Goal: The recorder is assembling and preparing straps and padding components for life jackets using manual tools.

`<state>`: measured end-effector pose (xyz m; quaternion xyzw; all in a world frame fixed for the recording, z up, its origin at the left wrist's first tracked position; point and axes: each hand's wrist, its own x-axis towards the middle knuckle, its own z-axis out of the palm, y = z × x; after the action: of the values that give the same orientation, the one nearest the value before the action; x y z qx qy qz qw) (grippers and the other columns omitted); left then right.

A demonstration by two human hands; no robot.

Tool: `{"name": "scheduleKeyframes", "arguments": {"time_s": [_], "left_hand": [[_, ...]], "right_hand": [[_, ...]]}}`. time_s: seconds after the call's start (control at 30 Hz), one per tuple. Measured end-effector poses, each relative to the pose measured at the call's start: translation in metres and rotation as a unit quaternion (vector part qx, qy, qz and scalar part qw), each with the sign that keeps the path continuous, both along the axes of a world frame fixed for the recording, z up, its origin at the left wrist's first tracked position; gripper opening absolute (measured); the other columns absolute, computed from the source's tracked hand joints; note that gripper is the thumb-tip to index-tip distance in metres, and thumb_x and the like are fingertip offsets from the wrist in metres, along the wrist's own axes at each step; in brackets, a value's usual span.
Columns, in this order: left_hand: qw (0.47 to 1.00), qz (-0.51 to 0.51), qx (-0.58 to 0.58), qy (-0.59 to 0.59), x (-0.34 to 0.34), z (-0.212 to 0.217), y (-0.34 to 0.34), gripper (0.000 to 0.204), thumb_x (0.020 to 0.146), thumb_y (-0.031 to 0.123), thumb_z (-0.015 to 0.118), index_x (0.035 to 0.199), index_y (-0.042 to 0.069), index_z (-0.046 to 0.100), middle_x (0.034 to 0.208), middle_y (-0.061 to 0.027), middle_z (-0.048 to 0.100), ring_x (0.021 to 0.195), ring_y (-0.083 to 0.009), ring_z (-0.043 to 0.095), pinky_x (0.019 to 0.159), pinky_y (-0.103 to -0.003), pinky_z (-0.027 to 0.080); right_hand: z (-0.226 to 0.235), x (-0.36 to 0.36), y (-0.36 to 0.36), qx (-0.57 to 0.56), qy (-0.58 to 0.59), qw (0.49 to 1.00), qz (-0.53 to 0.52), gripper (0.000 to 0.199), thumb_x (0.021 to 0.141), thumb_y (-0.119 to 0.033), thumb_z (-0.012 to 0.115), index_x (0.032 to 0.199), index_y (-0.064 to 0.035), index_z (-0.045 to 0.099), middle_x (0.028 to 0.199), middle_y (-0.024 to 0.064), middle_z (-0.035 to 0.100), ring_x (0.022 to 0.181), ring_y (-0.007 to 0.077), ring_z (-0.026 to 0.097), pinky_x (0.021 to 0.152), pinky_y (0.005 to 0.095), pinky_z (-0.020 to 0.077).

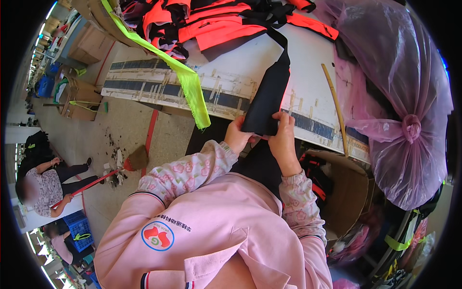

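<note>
Pinching the near end of a black strip (267,96), the left hand (236,137) and right hand (285,139) sit slightly apart, each clamped on one side, just at the front edge of the tabletop (308,62). At four o'clock, below that edge, an open cardboard box (353,200) crowds the right forearm. Toward three o'clock a thin wooden stick (334,106) juts over the edge; beyond it a knotted pink plastic bag (409,62) bulges past the corner, blocking that side. At ten o'clock a neon-yellow strip (190,84) dangles over the edge. The black strip runs toward twelve o'clock, to an orange-and-black fabric pile (211,29). Bare floor (175,127) opens at nine o'clock, reaching a broom (137,159) and a person (45,185) farther off.
</note>
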<state>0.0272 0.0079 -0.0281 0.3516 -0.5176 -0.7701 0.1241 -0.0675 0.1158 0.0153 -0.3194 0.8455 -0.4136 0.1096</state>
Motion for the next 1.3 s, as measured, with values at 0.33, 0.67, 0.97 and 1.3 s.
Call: {"name": "scheduleKeyframes", "arguments": {"time_s": [0.33,0.67,0.97,1.3], "left_hand": [[0.979,-0.114,0.157,-0.064,0.007,-0.004,0.006,0.035,0.089,0.032,0.048,0.105,0.002,0.056,0.086,-0.0136,0.064,0.068,-0.0214,0.064,0.059,-0.032,0.054],[0.975,-0.09,0.194,-0.064,-0.004,-0.002,0.004,0.033,0.089,0.033,0.045,0.105,0.006,0.057,0.088,-0.0118,0.064,0.077,-0.0238,0.064,0.072,-0.036,0.054],[0.97,-0.076,0.227,-0.052,-0.003,0.003,0.009,0.029,0.086,0.028,0.052,0.104,0.006,0.058,0.087,-0.0106,0.064,0.078,-0.0233,0.064,0.074,-0.036,0.054],[0.971,-0.058,0.232,-0.027,-0.003,-0.007,0.01,0.032,0.087,0.032,0.051,0.105,0.006,0.056,0.088,-0.0112,0.063,0.078,-0.0235,0.064,0.073,-0.036,0.054]], "right_hand": [[-0.003,0.001,0.0,-0.012,-0.018,1.0,-0.001,0.057,0.054,0.019,0.057,0.104,-0.0045,0.045,0.107,0.0216,0.042,0.096,0.0429,0.049,0.082,0.0408,0.0451],[0.0,0.006,-0.003,0.007,-0.011,1.0,0.014,0.054,0.057,0.018,0.055,0.105,-0.0044,0.046,0.106,0.0221,0.043,0.096,0.0432,0.049,0.082,0.041,0.0453],[0.002,0.0,0.003,0.012,-0.023,0.999,0.027,0.052,0.059,0.013,0.062,0.104,-0.0072,0.046,0.107,0.0199,0.044,0.094,0.0424,0.052,0.076,0.0423,0.0472],[0.015,0.001,-0.007,0.137,0.042,0.989,0.033,0.048,0.06,0.007,0.064,0.102,-0.0089,0.048,0.104,0.0153,0.049,0.083,0.0369,0.058,0.068,0.0428,0.0487]]}}
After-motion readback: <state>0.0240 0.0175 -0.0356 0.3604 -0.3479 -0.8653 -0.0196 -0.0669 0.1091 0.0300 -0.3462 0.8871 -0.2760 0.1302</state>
